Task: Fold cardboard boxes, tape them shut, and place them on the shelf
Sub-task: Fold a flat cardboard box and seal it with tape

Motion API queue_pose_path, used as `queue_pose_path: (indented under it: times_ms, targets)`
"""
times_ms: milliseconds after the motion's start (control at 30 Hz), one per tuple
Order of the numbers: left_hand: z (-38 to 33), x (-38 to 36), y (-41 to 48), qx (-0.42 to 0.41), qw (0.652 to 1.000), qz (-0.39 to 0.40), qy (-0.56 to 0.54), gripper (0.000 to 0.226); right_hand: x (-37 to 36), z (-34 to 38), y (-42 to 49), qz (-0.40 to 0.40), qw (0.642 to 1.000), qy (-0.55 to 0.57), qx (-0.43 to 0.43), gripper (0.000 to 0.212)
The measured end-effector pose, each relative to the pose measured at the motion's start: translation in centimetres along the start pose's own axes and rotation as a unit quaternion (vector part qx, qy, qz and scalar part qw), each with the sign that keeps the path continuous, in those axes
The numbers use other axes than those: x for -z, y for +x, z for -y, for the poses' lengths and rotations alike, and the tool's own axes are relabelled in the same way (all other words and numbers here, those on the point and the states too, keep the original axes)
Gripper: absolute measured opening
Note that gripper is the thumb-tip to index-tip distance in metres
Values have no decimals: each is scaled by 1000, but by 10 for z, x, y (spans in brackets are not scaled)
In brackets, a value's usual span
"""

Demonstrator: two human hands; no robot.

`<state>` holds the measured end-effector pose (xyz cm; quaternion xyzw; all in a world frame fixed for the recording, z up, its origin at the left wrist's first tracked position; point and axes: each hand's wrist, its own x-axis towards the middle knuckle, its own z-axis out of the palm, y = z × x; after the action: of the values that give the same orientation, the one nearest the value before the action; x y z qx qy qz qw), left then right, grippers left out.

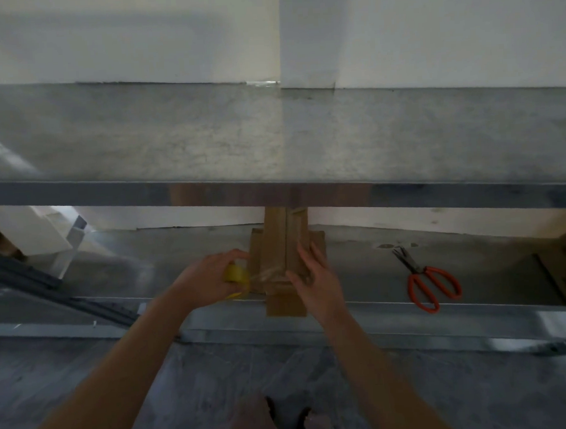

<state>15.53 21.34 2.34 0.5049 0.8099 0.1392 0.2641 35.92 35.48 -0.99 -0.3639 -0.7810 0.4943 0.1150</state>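
The flat brown cardboard box [278, 237] lies on the lower grey metal shelf [360, 276], its far end hidden under the upper shelf [271, 133], while the left hand [206, 277] grips a blurred yellow tape roll [237, 276] and the right hand [314, 278] presses straight fingers on the box.

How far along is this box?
Done: box is folded, flaps closed. In hand: left hand grips the tape roll, a strip stretched onto the box, right hand pressing it down. Left: cutting the strip, scissors lie unused nearby, then shelving.
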Motion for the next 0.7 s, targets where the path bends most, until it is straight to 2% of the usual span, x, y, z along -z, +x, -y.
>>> queue_pose_path:
  times_ms: [67,233,333,400,500,533,600,700]
  targets:
    - [5,8,-4,-22,999,15,-44,69,-4,-3,3,-17,1000,14,-3,64]
    - [21,20,1,-33,996,15,-76,43,-9,-4,9,-27,996,75,-42,65]
    - [32,15,8,-40,997,26,-62,55,-14,-5,10,-42,990,118,-60,65]
    - [43,8,15,-34,999,37,-8,60,-14,-7,11,-47,985,148,-71,65]
    - [49,2,21,-32,989,48,136,48,-13,-8,13,-29,982,170,-79,66]
    - [51,0,21,-31,991,51,121,44,-13,-6,13,-32,981,173,-79,66]
    - [50,2,18,-26,998,61,-12,35,-13,-7,13,-45,978,188,-77,65]
    - [52,11,18,-43,992,36,-111,40,-19,-14,8,-50,970,230,-60,62]
